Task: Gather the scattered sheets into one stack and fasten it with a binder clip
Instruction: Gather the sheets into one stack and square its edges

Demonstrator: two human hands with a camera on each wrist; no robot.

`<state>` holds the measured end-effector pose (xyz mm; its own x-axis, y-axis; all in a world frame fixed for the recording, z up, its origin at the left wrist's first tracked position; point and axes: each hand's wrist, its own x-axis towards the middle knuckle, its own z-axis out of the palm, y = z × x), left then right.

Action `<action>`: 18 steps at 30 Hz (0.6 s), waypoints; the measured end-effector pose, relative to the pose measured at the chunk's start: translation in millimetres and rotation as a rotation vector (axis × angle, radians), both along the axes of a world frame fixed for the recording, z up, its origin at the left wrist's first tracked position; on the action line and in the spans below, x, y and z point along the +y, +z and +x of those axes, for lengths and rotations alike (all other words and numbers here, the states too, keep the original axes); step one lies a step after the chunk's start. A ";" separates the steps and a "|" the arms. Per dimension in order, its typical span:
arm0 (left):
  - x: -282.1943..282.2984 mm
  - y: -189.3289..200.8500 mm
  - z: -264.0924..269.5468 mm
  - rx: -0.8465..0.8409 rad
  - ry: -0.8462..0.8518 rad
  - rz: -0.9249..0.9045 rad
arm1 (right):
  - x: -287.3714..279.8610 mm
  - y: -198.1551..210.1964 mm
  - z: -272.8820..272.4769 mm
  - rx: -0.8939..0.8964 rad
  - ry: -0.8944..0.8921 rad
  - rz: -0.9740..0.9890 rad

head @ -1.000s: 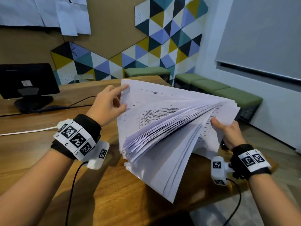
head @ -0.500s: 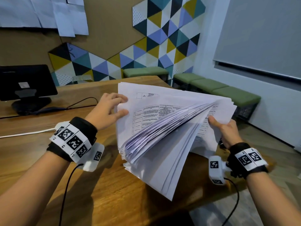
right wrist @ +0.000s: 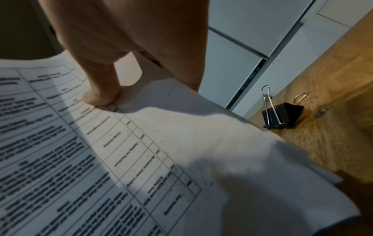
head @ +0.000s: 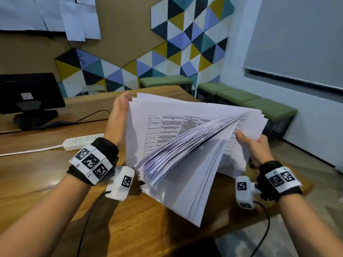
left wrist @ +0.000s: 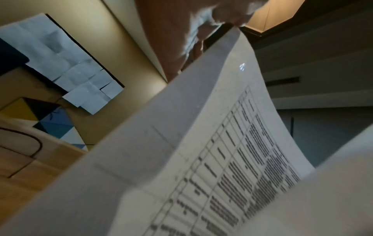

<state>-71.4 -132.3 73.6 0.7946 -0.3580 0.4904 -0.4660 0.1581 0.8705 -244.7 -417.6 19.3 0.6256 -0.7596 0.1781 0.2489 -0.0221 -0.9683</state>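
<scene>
A thick stack of white printed sheets (head: 185, 112) is held tilted above the wooden table (head: 46, 173), its lower left corner fanned out. My left hand (head: 123, 102) lies straight along the stack's left edge, its blurred fingertips (left wrist: 232, 17) at the top corner of the front sheet (left wrist: 201, 143). My right hand (head: 249, 143) grips the stack's right edge, with the thumb (right wrist: 101, 97) pressed on the printed top sheet (right wrist: 90, 159) and the fingers hidden beneath. A black binder clip (right wrist: 282, 115) stands on the table beside the sheets, untouched.
A dark monitor (head: 27, 93) stands at the far left of the table. In front of it lie a white power strip (head: 83, 140) and cables. Green benches (head: 259, 102) line the wall behind. The table's edge runs close on the right.
My left hand has let go of its pinch on the top left corner and now lies flat along the left edge. The right hand keeps its grip and the stack stands more upright.
</scene>
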 end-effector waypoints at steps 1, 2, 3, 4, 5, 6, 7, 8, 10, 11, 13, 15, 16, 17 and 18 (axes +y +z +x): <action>-0.6 -0.5 -4.5 -0.036 -0.029 0.008 | 0.9 0.7 0.3 0.011 -0.010 0.003; -0.1 -2.1 -8.2 -0.075 -0.056 0.030 | 0.1 0.5 0.8 0.023 -0.014 0.001; 0.7 -2.8 -13.4 -0.088 -0.078 0.045 | -0.7 0.3 0.9 0.034 -0.018 -0.002; 1.5 -6.5 -12.9 -0.077 -0.081 0.055 | 0.5 1.6 0.9 0.044 -0.028 -0.001; 2.7 -10.3 -11.7 -0.078 -0.057 0.077 | 0.2 1.6 1.6 0.052 -0.044 0.000; 4.5 -14.7 -8.0 -0.097 -0.020 0.134 | -0.5 1.0 1.9 0.062 -0.055 0.002; 6.7 -16.9 -5.4 -0.125 0.013 0.217 | -1.1 0.6 1.9 0.071 -0.062 0.003; 8.3 -19.5 -2.4 -0.139 0.014 0.310 | -0.6 1.3 1.4 0.079 -0.064 0.002; 9.9 -22.2 4.7 -0.151 -0.026 0.524 | 0.2 1.4 0.0 0.082 -0.052 -0.007; 9.8 -22.0 5.7 -0.172 -0.054 0.633 | 0.5 0.9 -0.7 0.077 -0.045 -0.014; 10.9 -28.5 12.8 -0.167 -0.161 0.740 | 1.8 1.6 -2.5 0.069 -0.033 -0.021; 11.4 -31.6 16.0 -0.173 -0.188 0.727 | 2.4 1.7 -3.6 0.054 -0.028 -0.026; 10.2 -30.8 16.9 -0.172 -0.128 0.692 | 3.4 1.8 -4.1 0.045 -0.020 -0.028; 9.0 -29.3 18.7 -0.138 -0.079 0.615 | 4.0 1.6 -4.9 0.032 -0.013 -0.030; 7.9 -27.7 21.4 -0.069 -0.069 0.525 | 4.0 1.2 -5.9 0.014 0.005 -0.032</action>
